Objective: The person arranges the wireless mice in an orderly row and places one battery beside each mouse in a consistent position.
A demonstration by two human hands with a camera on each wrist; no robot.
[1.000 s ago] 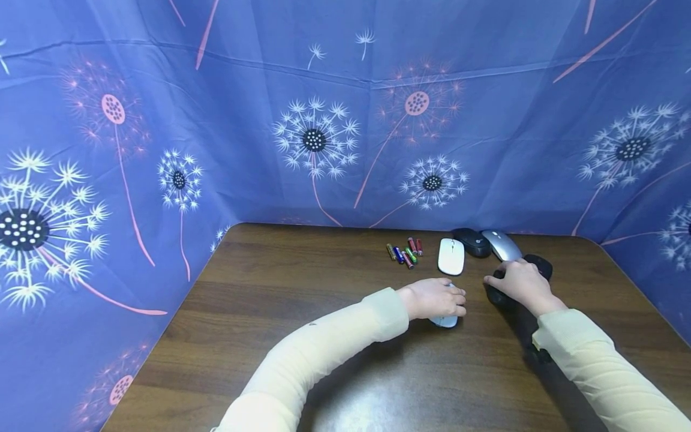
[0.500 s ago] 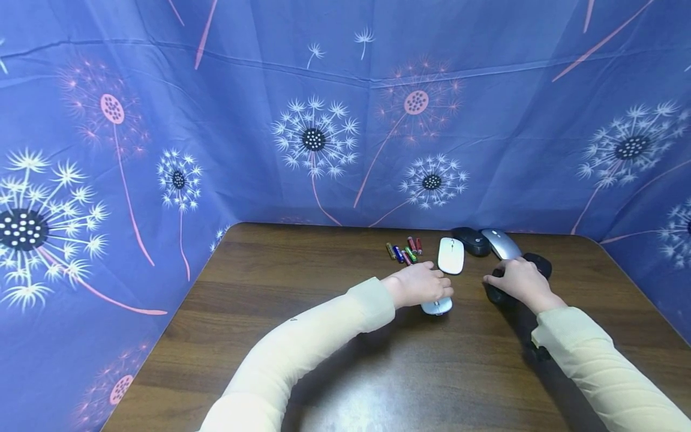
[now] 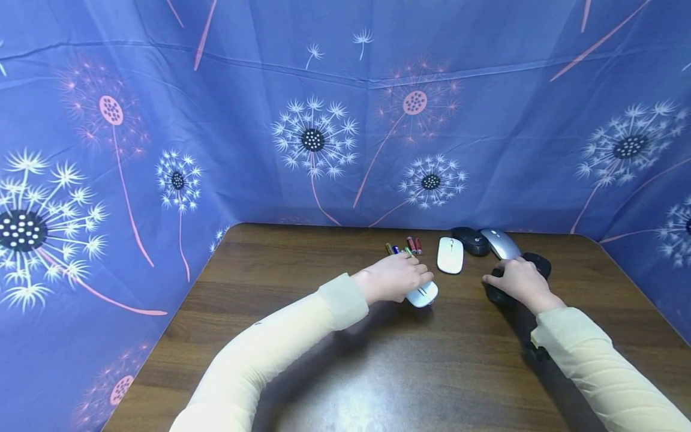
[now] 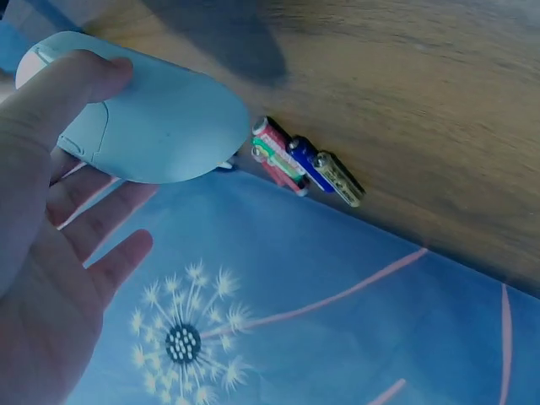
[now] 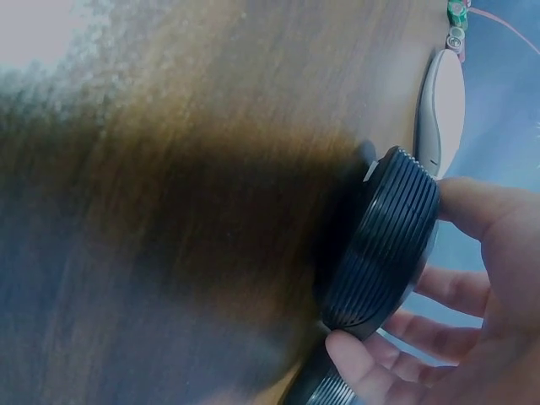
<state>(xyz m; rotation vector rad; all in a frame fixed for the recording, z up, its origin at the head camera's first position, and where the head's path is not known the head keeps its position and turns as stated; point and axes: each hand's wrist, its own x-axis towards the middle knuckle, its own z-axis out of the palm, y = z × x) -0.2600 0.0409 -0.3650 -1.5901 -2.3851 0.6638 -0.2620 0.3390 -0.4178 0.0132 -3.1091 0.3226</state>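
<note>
One smooth, white, oval computer mouse (image 4: 173,126) is in the left hand (image 3: 395,277), gripped between thumb and fingers, near small, multicoloured cylindrical batteries (image 4: 310,164). Across the brown wooden tabletop (image 3: 281,270), the right hand (image 3: 520,281) grasps a black, rib-sided mouse (image 5: 384,240)! Beyond: a flat white mouse (image 3: 450,255), a rounded black mouse (image 3: 472,242), a sleek silver mouse (image 3: 501,245), then blue dandelion-print cloth (image 3: 227,132).

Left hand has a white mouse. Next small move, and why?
Probably draw the left hand slightly back before releasing the white mouse it pinches: in the head view that hand partly hides the batteries, and in the left wrist view the mouse's end shows right beside them.
</note>
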